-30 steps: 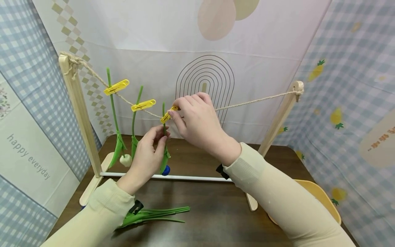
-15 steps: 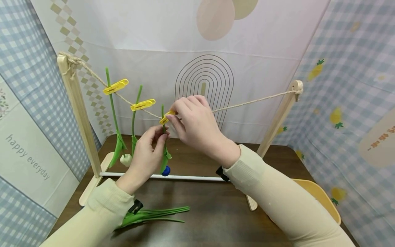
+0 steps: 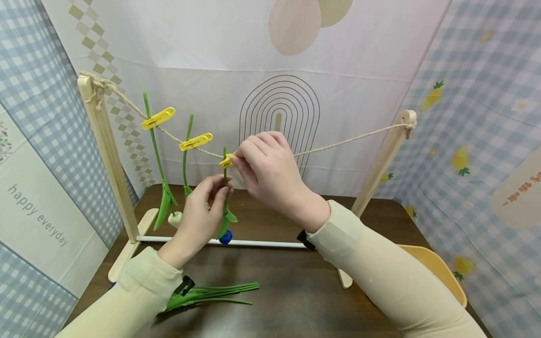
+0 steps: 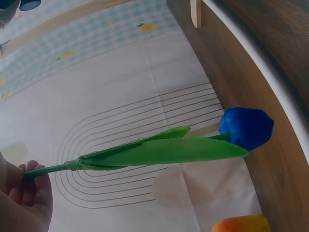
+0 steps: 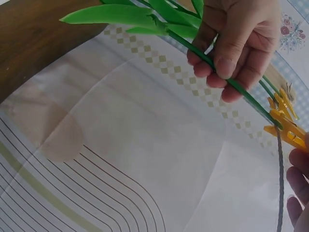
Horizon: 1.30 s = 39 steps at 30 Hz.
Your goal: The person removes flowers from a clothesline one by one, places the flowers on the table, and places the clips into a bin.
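Note:
An artificial tulip with a blue head (image 4: 247,128) and green leaves hangs head-down from the rope (image 3: 329,144). My left hand (image 3: 203,211) pinches its green stem (image 5: 251,100) between thumb and fingers, just below the rope. With thumb and fingertips, my right hand (image 3: 270,166) grips the handle end of a yellow clothespin (image 3: 226,160), whose front end sits at the stem and rope. Left of my hands, two more yellow clothespins (image 3: 158,118) hold stems to the rope. A white tulip head (image 3: 175,219) hangs from one of those stems.
Wooden posts (image 3: 107,159) carry the rope at both ends, joined low by a white rod (image 3: 262,243). Several green stems (image 3: 224,292) lie on the brown table (image 3: 296,300) near my left sleeve. A yellow tray (image 3: 439,272) stands at right, partly behind my right arm.
The blue tulip's stem has slipped slightly lower against the clothespin. My right hand has shifted a little left, and the clothespin has turned, less of it showing. My left hand keeps its pinch.

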Tool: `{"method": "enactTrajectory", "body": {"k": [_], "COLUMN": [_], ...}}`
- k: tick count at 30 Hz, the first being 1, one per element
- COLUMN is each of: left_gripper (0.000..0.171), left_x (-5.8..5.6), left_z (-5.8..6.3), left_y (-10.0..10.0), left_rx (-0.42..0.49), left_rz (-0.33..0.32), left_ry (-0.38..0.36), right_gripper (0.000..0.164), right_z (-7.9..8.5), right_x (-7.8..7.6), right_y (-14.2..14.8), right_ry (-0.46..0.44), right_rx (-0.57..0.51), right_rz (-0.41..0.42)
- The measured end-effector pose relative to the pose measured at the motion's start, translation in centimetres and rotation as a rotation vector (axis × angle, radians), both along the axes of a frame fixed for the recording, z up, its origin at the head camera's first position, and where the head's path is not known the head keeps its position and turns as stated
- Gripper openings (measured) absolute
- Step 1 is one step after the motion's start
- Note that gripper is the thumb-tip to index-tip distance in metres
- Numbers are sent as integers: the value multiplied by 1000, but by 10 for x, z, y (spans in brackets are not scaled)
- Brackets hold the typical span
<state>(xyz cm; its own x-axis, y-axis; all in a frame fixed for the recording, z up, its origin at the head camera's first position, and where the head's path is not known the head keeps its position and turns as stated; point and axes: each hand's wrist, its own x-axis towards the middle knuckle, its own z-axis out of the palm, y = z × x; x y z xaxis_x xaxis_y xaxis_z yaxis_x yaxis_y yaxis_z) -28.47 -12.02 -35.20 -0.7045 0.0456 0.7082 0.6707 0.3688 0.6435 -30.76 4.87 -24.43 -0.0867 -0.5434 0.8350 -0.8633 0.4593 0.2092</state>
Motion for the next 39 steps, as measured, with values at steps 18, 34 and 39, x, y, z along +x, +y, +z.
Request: {"method": "enactTrajectory", "body": {"k": [18, 34, 39], "left_gripper": [20, 18, 20], "left_x": [2, 7, 11], "left_z": [-11, -23, -27], "left_y": [-2, -7, -10], "left_rx": [-39, -48, -95], "left_rz": [24, 20, 21], "left_ry": [-33, -39, -60], "right_gripper": [9, 17, 17], "right_z": [1, -35, -48], "right_x": [-1, -5, -9], "right_y": [19, 55, 67], "right_ry": [-12, -138, -205], "right_rx": [-54, 45, 97], "right_rz": [13, -25, -3]}}
